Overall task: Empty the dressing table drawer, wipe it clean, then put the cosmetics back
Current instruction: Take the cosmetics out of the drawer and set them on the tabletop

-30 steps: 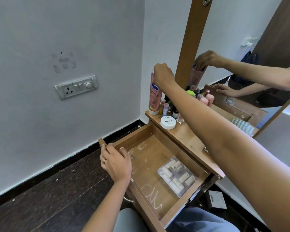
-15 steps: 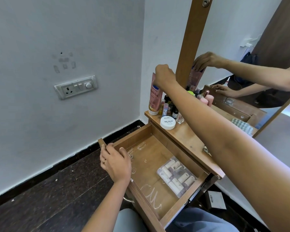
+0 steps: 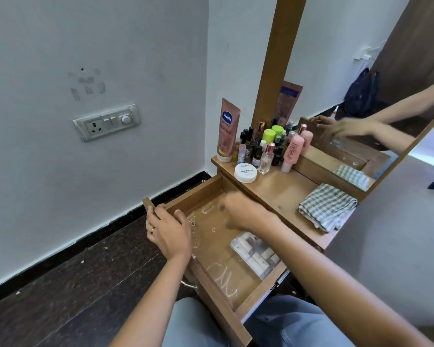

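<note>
Gripping the drawer (image 3: 221, 261) front edge, left hand (image 3: 168, 231); right hand (image 3: 246, 214) blurred above it, possibly empty, curl unclear.

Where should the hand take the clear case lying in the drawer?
Come from above and pinch the clear case across its two short ends. It lies flat on the drawer floor with one long edge close to the side wall, so there is little finger room there.
</note>
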Demonstrator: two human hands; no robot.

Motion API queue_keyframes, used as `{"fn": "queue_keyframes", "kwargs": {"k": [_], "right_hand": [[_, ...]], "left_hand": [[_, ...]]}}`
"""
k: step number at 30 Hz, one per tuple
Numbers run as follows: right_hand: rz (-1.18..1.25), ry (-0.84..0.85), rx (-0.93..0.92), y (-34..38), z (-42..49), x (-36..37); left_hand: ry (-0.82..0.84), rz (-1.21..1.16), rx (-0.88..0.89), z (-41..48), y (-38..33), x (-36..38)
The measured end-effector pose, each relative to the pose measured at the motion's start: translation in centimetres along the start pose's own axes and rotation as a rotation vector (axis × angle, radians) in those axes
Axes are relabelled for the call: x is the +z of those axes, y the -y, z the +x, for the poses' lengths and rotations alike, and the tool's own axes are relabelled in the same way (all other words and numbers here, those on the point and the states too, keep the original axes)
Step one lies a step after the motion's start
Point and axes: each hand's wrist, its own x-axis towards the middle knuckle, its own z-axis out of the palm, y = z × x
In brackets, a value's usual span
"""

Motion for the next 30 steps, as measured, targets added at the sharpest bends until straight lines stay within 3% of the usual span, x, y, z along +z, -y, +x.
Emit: {"fn": "queue_keyframes", "kwargs": {"k": [3, 8, 21, 26, 30], "right_hand": [[-0.171, 0.256, -0.032, -3.1, 0.4, 5.3], [-0.345, 0.387, -0.054, -5.2, 0.1, 7.9], [-0.493, 0.416, -0.151, -6.0, 2.4, 5.9], [-0.408, 0.474, -0.172, -6.6, 2.1, 3.7], [-0.182, 0.299, -0.163, -6.7, -0.3, 0.9]], "left_hand": [[0.006, 0.007, 0.001, 0.1, 0.0, 0.0], [0.009, 0.017, 0.004, 0.2, 0.0, 0.0], [0.014, 0.004, 0.001, 0.1, 0.3, -0.1], [-0.001, -0.007, -0.008, 0.1, 0.3, -0.1], [0.008, -0.010, -0.010, 0.1, 0.2, -0.2]]}}
